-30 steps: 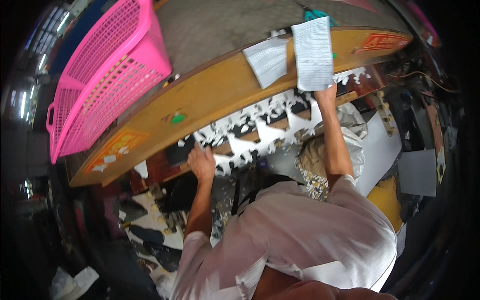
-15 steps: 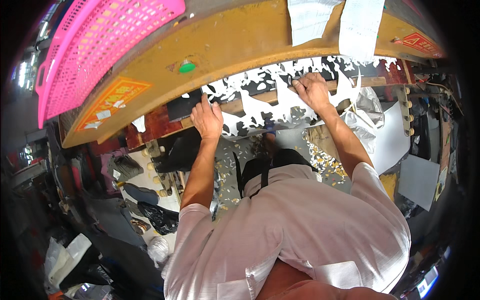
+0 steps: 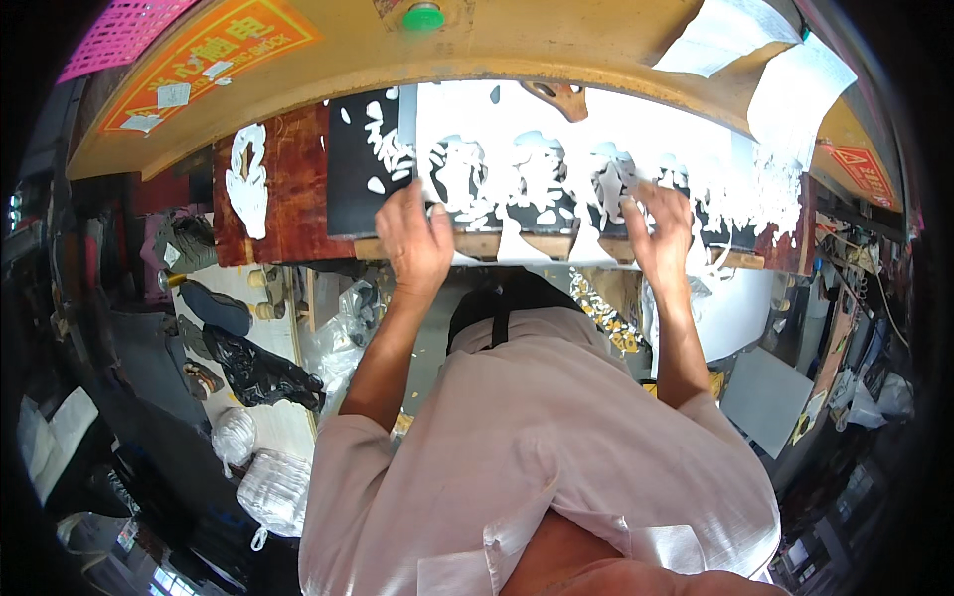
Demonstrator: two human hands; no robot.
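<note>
Between and beyond the loosely spread left hand (image 3: pixel 415 238) and right hand (image 3: pixel 663 223), whose grips are unclear, lies a cut-out white sheet (image 3: pixel 646 121), a pink basket (image 3: pixel 119 38), contents hidden, farther left.

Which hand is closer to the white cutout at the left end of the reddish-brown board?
Left. The left hand is to the right of the white cutout, apart from it; the right hand is much farther right, by the white sheet.

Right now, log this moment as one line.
left hand: at left edge of white sheet | right hand: at its near side | white scraps: on black board | green button: untouched
</note>
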